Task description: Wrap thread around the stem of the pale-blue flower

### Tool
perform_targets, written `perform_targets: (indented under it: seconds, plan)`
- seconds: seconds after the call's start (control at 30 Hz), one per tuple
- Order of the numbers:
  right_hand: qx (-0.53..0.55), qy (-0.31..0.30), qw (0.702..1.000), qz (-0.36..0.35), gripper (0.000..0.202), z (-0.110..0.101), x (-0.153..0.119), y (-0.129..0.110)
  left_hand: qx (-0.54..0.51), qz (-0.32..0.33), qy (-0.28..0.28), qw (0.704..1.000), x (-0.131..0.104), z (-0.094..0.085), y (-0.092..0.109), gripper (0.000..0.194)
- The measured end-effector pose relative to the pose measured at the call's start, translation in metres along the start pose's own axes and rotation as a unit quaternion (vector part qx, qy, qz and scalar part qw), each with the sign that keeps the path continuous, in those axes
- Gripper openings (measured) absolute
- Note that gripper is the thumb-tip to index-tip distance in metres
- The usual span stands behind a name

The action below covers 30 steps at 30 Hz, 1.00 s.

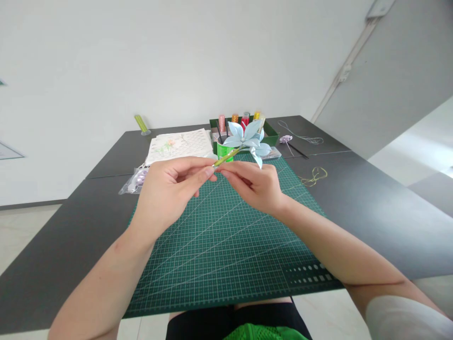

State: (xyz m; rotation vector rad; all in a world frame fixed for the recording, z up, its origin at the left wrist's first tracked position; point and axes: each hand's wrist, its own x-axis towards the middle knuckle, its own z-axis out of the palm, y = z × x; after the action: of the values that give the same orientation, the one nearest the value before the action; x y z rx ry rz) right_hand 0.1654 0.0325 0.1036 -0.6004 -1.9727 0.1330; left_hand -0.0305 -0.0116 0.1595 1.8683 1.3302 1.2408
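A light blue artificial flower (247, 138) with pointed petals is held up above the cutting mat, its green-wrapped stem (227, 157) slanting down to the left. My left hand (177, 182) pinches the lower end of that stem between thumb and fingers. Close against the same end, my right hand (253, 184) has its thumb and forefinger pressed together. Whatever lies between those right fingertips is too small to make out. The flower head leans above the right hand, one petal hanging close to its knuckles.
Below the hands lies a green cutting mat (219, 255) on a dark table (375, 212). Behind are drawn sheets (177, 145), a green cup (223, 152) with tools, and a green box (272, 134) of thread spools. A bagged purple flower (136, 179) sits left; loose yellow-green thread (316, 176) lies right.
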Motion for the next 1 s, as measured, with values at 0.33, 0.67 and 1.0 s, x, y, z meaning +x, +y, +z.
perform_targets:
  seconds: [0.33, 0.67, 1.0]
  plan:
    - [-0.303, 0.036, 0.903, -0.303, 0.011, -0.026, 0.011, -0.016, 0.012, -0.021, 0.036, 0.999, -0.001, 0.006, -0.005, 0.020]
    - [-0.319, -0.029, 0.904, -0.282, 0.020, -0.060, 0.015, -0.050, 0.130, 0.004, -0.013, 0.991, -0.005, 0.011, -0.004, 0.020]
    - [-0.280, -0.082, 0.936, -0.199, 0.026, -0.077, 0.014, -0.031, 0.220, 0.063, -0.220, 0.948, -0.020, 0.010, 0.012, 0.022]
